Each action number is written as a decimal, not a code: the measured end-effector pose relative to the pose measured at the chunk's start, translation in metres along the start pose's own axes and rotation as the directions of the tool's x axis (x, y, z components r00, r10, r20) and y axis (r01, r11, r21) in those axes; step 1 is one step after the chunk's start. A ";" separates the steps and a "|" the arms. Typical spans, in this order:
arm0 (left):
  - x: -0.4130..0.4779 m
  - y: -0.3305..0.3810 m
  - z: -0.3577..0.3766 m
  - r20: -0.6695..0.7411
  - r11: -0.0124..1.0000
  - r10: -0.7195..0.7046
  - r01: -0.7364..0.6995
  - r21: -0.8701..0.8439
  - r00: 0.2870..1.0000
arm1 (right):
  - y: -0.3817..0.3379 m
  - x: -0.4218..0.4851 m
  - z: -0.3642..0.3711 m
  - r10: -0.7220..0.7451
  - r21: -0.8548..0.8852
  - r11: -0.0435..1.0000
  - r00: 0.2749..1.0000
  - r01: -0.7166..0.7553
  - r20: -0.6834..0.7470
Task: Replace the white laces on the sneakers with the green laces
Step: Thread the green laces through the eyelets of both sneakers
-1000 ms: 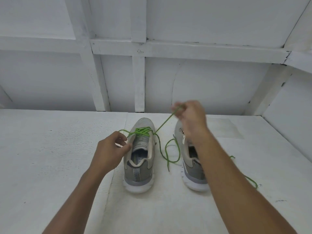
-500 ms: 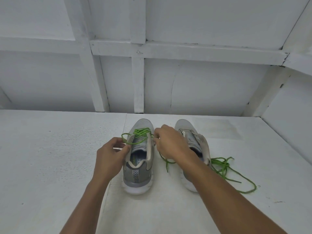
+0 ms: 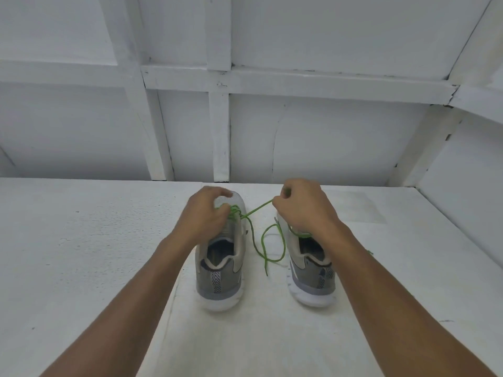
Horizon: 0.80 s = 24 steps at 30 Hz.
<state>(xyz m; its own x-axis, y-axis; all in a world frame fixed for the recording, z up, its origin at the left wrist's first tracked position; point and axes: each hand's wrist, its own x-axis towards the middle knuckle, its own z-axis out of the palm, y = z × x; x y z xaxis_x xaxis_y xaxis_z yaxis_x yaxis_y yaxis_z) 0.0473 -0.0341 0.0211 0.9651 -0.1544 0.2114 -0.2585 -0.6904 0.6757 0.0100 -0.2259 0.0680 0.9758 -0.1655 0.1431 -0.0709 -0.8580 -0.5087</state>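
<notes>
My hands are both busy with one lace: the left hand point(image 3: 205, 213) sits curled over the front of the left sneaker point(image 3: 219, 278), fingertips pinching the green lace point(image 3: 257, 210) where it crosses the eyelets. I judge this pins the finished crossings so they don't slacken while the other end is pulled. That sneaker stands upright on the counter point(image 3: 81, 254), heel toward me. It has a grey knit upper, a paler padded collar, a chevron-striped heel tab and a thick, rounded white sole. From its eyelets the thin, round, bright cord runs in a straight, tight line to the right. Its slack tail falls into a loose loop on the counter between the two shoes. My right hand point(image 3: 302, 210) is clenched on that strand, thumb and fingers nipping it, raised above the toe of the right sneaker point(image 3: 310, 276), which looks like the pull that snugs the lacing. The right sneaker matches the first and stands just beside it, with a bit of green at its throat. I can't tell how far it is laced. No white lace shows anywhere.
</notes>
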 end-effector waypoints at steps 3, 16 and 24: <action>0.033 0.012 0.012 0.340 0.965 0.069 -0.150 0.216 0.938 | -0.004 -0.003 0.002 0.003 0.070 0.998 1.000 -0.003 0.007; 0.065 0.030 -0.013 0.565 0.999 -0.028 0.033 0.002 0.825 | 0.005 0.001 0.023 0.012 0.152 0.988 0.993 -0.030 0.118; 0.049 0.066 -0.052 0.383 0.939 0.199 -0.063 -0.338 0.902 | -0.010 0.028 0.010 -0.052 0.287 0.957 0.998 0.037 0.047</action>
<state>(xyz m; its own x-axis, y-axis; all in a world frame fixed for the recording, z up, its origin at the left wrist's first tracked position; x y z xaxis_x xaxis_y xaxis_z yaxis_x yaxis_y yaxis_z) 0.0758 -0.0503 0.1130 0.8354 -0.5469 0.0545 -0.3179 -0.3998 0.8597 0.0405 -0.2173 0.0684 0.9868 -0.0974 0.1295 0.0272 -0.6882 -0.7250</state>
